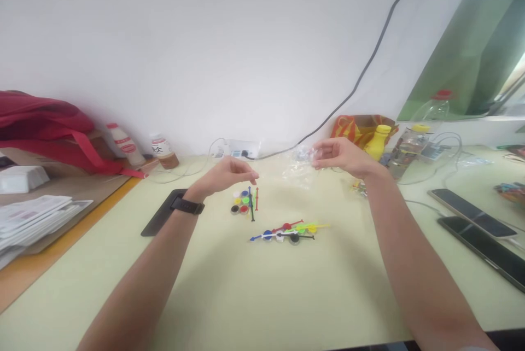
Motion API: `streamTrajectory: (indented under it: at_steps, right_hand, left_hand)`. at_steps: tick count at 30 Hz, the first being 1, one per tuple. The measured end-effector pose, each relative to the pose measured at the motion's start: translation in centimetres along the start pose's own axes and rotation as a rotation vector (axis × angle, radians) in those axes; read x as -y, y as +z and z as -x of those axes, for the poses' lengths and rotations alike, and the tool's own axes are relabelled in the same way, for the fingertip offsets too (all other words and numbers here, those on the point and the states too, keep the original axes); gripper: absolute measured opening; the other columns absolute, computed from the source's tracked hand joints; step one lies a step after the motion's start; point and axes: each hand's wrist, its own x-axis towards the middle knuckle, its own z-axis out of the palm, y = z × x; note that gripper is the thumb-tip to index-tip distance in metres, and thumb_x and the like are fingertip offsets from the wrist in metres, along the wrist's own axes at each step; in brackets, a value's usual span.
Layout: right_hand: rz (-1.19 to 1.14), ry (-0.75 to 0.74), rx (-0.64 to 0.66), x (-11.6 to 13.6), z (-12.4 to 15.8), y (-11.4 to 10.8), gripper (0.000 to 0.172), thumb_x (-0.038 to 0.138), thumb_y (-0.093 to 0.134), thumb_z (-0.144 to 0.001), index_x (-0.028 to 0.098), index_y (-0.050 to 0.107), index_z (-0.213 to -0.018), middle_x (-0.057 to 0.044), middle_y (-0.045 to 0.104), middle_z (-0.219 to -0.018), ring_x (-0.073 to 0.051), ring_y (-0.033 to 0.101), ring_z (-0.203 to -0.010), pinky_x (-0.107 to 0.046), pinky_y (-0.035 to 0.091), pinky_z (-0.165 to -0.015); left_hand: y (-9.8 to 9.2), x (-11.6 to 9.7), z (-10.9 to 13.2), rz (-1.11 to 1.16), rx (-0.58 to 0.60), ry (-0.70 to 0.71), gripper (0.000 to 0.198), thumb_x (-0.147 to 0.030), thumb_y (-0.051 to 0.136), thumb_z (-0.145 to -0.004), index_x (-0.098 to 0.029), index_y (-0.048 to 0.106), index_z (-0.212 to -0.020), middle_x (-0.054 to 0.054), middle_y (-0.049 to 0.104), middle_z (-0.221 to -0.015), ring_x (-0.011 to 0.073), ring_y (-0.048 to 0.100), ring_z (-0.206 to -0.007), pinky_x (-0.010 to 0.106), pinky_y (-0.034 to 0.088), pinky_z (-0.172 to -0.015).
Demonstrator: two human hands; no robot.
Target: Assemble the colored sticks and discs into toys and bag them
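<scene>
Left hand and right hand raised above a pale green worktop, palms turned down, forearms converging from the lower corners. The right fingers are drawn together and appear to pinch a clear plastic bag, though the view is blurred here; the bag hangs roughly upright. The left fingers, loosely together and holding nothing, point toward the bag. Below and left of the bag lie coloured discs with thin sticks aligned away from the person; directly below it, a second group of discs and sticks runs crosswise. Far left of the bag, a bottle's label is too blurred to read.
</scene>
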Motion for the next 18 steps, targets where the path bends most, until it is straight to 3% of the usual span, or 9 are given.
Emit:
streamTrajectory:
  at_steps: [4,11,18]
  right_hand:
    - [-0.007,-0.007,-0.001,0.1,0.1,0.1,0.054,0.046,0.093,-0.064,0.020,0.076,-0.109,-0.008,0.076,-0.094,-0.026,0.070,-0.093,-0.043,0.056,-0.089]
    - [-0.010,-0.029,0.068,0.4,-0.1,0.6,0.047,0.044,0.090,-0.069,0.021,0.076,-0.108,-0.007,0.075,-0.095,-0.022,0.069,-0.089,-0.039,0.056,-0.087]
    - [0.004,-0.012,0.124,0.8,-0.1,1.0,0.048,0.043,0.090,-0.068,0.021,0.075,-0.109,-0.006,0.075,-0.092,-0.023,0.069,-0.089,-0.039,0.056,-0.084]
  left_hand:
    - [0.1,-0.2,0.1,-0.007,0.018,-0.006,0.033,-0.054,0.072,-0.087,-0.023,0.082,-0.084,0.007,0.080,-0.092,0.0210,0.070,-0.085,0.032,0.055,-0.077]
    - [1.0,-0.8,-0.3,0.107,-0.078,0.021,0.053,-0.056,0.073,-0.087,-0.022,0.070,-0.128,0.011,0.078,-0.109,0.0227,0.070,-0.097,0.036,0.055,-0.087]
    - [1.4,-1.4,-0.6,0.137,-0.213,0.067,0.043,-0.058,0.071,-0.088,-0.017,0.076,-0.101,0.011,0.078,-0.095,0.0196,0.068,-0.085,0.032,0.054,-0.078]
